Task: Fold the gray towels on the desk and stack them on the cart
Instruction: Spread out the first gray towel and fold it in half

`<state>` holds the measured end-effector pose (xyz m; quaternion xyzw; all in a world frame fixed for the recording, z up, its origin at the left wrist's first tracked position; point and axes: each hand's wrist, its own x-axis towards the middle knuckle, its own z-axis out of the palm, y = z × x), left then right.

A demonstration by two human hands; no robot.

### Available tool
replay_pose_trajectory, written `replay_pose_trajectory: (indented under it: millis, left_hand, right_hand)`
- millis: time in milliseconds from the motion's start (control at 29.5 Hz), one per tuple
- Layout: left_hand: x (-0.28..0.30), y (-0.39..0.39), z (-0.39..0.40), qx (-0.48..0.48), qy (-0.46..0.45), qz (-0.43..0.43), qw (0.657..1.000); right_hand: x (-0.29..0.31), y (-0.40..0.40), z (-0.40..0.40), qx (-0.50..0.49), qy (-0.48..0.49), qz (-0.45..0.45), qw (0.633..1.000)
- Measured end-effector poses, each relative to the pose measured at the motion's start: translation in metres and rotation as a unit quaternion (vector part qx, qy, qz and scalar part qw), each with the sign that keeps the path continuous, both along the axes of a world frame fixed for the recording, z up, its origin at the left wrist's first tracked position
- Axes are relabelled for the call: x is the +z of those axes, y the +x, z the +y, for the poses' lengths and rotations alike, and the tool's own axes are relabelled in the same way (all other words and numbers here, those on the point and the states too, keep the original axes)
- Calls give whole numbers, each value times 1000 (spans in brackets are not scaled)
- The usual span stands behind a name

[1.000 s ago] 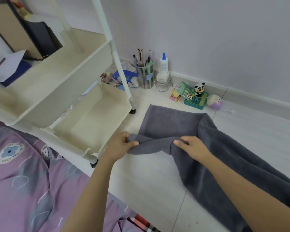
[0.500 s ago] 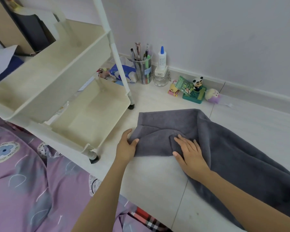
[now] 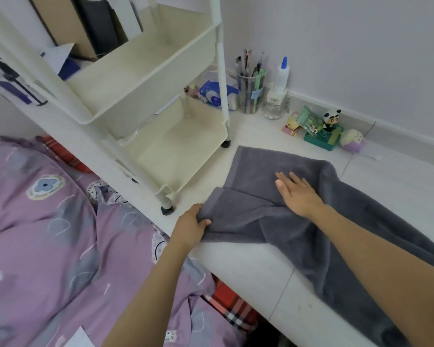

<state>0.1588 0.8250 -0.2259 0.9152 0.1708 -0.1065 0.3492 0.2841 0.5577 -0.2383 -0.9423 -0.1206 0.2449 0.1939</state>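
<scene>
At the far left stands the cream cart (image 3: 145,78), its two visible trays holding no towel; so we judge the stacking not begun. Our left hand (image 3: 191,227) pinches the near left corner of the gray towel (image 3: 273,221), thumb on top; a flap is doubled over there. Our right hand (image 3: 297,194) lies flat, fingers straight, pressing the cloth onto the desk (image 3: 248,269). The towel spreads to the right and trails past the frame's lower right edge; we judge it soft, limp, thick terry, light enough but floppy, not slippery, so we should take it by corners and hemmed edges and smooth each fold flat.
</scene>
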Motion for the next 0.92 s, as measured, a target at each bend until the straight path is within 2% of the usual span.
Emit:
replay_pose_trajectory:
  millis: [68,136,238,271,339,407,441,543,611,679,713,747,814,916]
  left_hand:
    - [-4,-4,7,17,21,-4,1000]
    - [-5,-1,7,30,54,-15,998]
    - [-5,0,-7,21,169,-79,982]
    - [-8,0,-14,-7,202,-115,973]
    - [-14,1,-27,-90,207,-158,961]
    - [-19,0,-36,-144,157,-90,973]
    - [-26,0,-36,-153,141,-28,978]
    - [-40,4,-27,-173,200,33,964]
    - [-36,11,-26,-173,201,58,962]
    - [-29,17,-28,-157,202,67,964]
    - [-27,17,-32,-156,204,45,965]
    - [-24,15,-39,-166,193,4,967]
    - [-21,8,-53,-197,112,-90,970]
    - [-23,-4,-69,-217,-38,-123,968]
  right_hand:
    - [0,23,-10,-52,-45,9,998]
    - [5,33,-10,-47,-70,-1,996]
    - [13,9,14,1,-53,-151,987]
    - [13,-5,21,10,-51,-199,979]
    - [14,-28,32,15,-48,-231,972]
    - [7,-33,40,22,-74,-198,977]
    - [1,-28,40,26,-86,-160,983]
    - [-7,-9,35,56,-84,-64,993]
    - [-5,-11,30,40,-45,-87,994]
    - [2,-33,24,13,13,-186,982]
    - [5,-50,20,9,36,-231,972]
    - [6,-69,13,11,56,-268,962]
    - [2,-108,0,24,78,-286,955]
    - [-11,-147,-27,38,84,-254,963]
